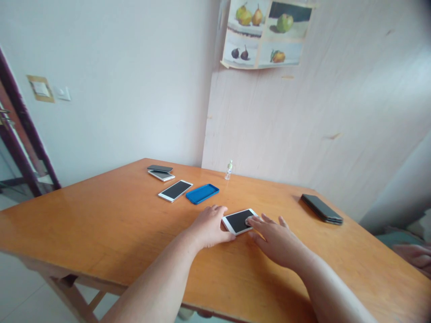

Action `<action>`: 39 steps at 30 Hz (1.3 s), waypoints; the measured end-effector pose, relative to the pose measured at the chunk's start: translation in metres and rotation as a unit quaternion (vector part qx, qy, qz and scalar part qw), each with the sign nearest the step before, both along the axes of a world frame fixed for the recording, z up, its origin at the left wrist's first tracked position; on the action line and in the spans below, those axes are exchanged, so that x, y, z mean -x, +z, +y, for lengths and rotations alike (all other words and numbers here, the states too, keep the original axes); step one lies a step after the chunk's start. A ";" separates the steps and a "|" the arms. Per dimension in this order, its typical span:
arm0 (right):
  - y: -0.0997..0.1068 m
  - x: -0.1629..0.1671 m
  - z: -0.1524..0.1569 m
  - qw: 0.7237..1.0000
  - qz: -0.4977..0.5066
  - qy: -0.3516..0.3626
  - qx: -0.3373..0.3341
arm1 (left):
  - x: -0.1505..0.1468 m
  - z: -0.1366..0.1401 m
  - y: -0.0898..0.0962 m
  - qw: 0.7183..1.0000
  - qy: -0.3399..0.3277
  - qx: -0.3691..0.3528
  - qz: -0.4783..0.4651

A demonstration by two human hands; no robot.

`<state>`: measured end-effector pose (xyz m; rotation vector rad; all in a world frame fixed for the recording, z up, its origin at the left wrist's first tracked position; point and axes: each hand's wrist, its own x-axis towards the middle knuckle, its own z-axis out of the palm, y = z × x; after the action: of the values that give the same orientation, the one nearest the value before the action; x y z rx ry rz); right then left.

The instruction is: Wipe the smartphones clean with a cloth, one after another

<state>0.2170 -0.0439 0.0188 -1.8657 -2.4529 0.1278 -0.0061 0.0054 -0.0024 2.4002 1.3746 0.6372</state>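
Observation:
A white smartphone (238,221) with a dark screen lies face up on the wooden table. My left hand (209,228) grips its left end, thumb at the near edge and fingers at the far edge. The fingertips of my right hand (274,237) press a small whitish pad (248,220) onto the right part of the screen; its other fingers are spread. Most of the pad is hidden under the fingers, so its exact kind cannot be made out. Beyond my left hand lies an empty blue phone case (202,194), open side up.
Another white phone (175,190) lies left of the case. Farther back, a dark phone (160,168) rests partly over a white one (162,175). A small clear bottle (229,170) stands near the wall. Stacked dark phones (321,209) lie at the right of the table (101,224).

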 end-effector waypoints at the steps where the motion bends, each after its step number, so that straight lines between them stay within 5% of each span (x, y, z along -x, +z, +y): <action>1: 0.002 0.004 -0.004 0.999 0.018 0.036 0.012 | 0.000 0.000 -0.001 1.000 0.000 -0.002 -0.002; 5: 0.007 0.014 -0.012 0.989 0.065 0.124 0.042 | 0.001 0.001 -0.002 1.000 0.000 -0.011 -0.003; 11: 0.000 -0.007 0.003 0.998 -0.019 -0.061 -0.012 | 0.002 0.002 -0.001 1.000 -0.010 0.000 0.006; 14: 0.000 -0.008 0.004 0.996 -0.041 -0.081 -0.022 | 0.002 0.002 0.000 1.000 -0.014 -0.004 0.003; 18: 0.006 0.007 -0.008 0.999 -0.016 -0.014 -0.046 | 0.001 0.000 0.002 1.000 -0.017 -0.002 0.008; 23: 0.012 0.013 -0.016 0.994 0.055 0.097 0.005 | 0.002 -0.001 0.004 1.000 -0.013 -0.001 0.005; 30: 0.005 -0.005 -0.001 0.998 0.003 -0.051 -0.029 | 0.002 0.000 0.004 1.000 -0.016 -0.002 0.013; 39: 0.009 0.021 -0.017 0.985 0.088 0.146 0.016 | 0.001 -0.001 0.002 1.000 -0.015 0.001 0.002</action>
<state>0.1958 -0.0612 0.0279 -1.4244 -2.5931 0.3311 -0.0071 0.0045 -0.0001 2.4178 1.3377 0.6232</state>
